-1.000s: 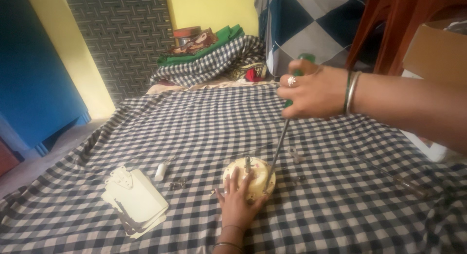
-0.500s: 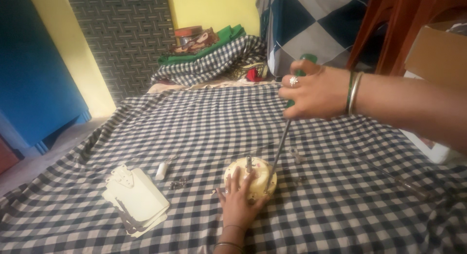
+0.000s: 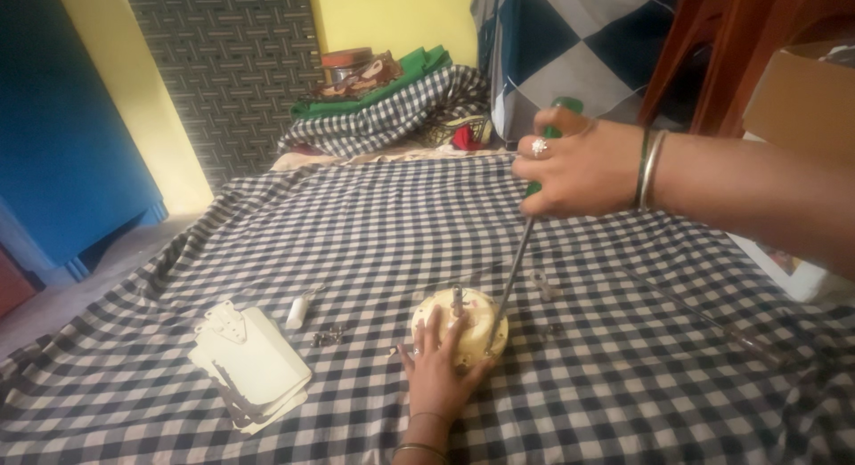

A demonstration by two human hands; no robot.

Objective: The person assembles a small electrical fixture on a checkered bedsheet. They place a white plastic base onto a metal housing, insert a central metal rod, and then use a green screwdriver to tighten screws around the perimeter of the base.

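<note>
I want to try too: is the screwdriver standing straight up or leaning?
Leaning. The screwdriver slants from its tip on the round cream part up to the right hand.

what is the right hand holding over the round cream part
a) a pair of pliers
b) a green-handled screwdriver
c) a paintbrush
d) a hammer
b: the right hand grips a green-handled screwdriver whose metal shaft runs down to the edge of the round cream part, which the left hand rests on, atop the checked cloth.
</note>
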